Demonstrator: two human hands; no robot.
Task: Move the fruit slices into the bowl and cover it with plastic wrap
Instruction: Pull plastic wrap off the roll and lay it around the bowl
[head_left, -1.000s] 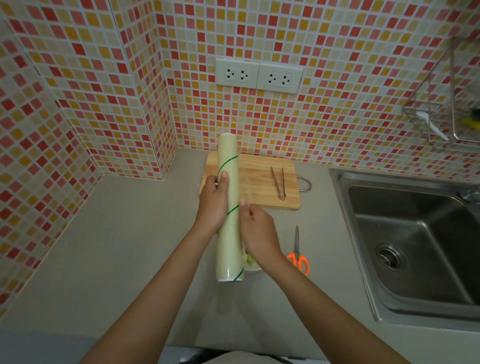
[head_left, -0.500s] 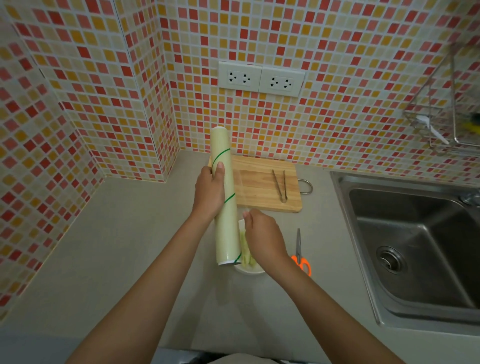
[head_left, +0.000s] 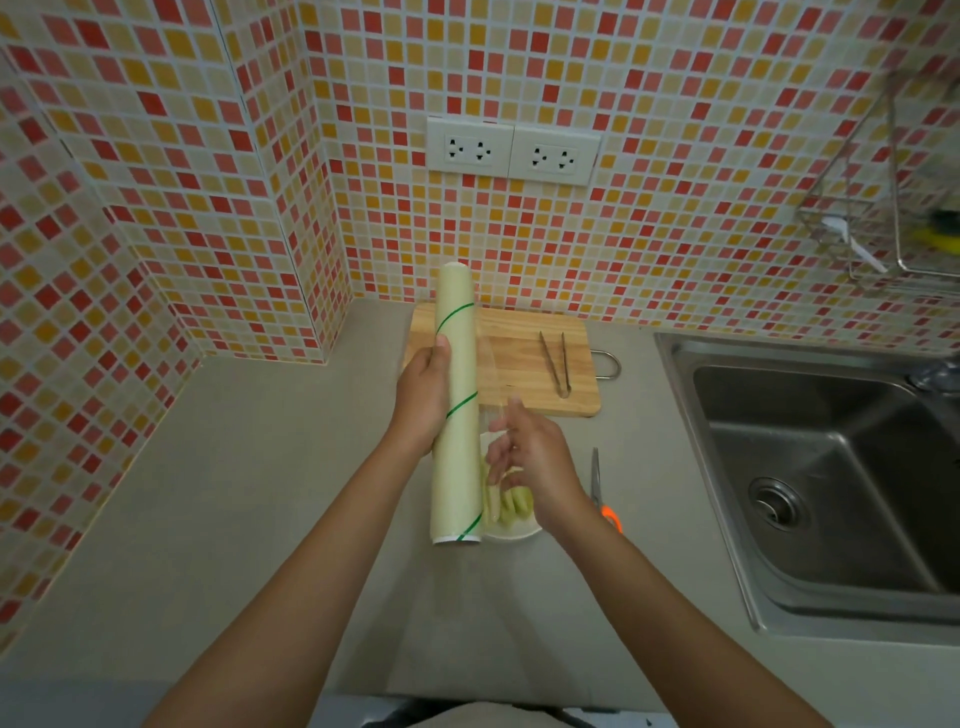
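Note:
My left hand (head_left: 423, 400) grips a long pale-green roll of plastic wrap (head_left: 457, 410) around its middle and holds it lengthwise above the counter. Just right of the roll, my right hand (head_left: 535, 457) pinches the loose edge of clear film (head_left: 491, 374), a narrow strip of which is drawn off the roll. Below the two hands stands a white bowl (head_left: 514, 532) with pale green fruit slices (head_left: 511, 501) in it. The roll and my right hand hide much of the bowl.
A wooden cutting board (head_left: 524, 358) lies against the tiled wall with metal tongs (head_left: 556, 361) on it. Orange-handled scissors (head_left: 600, 491) lie right of the bowl. A steel sink (head_left: 831, 467) fills the right side, with a wire rack (head_left: 883, 208) above it.
My right hand has come off the roll and moved right, drawing a strip of clear film away from it. The bowl with its slices shows more. The roll stays in my left hand.

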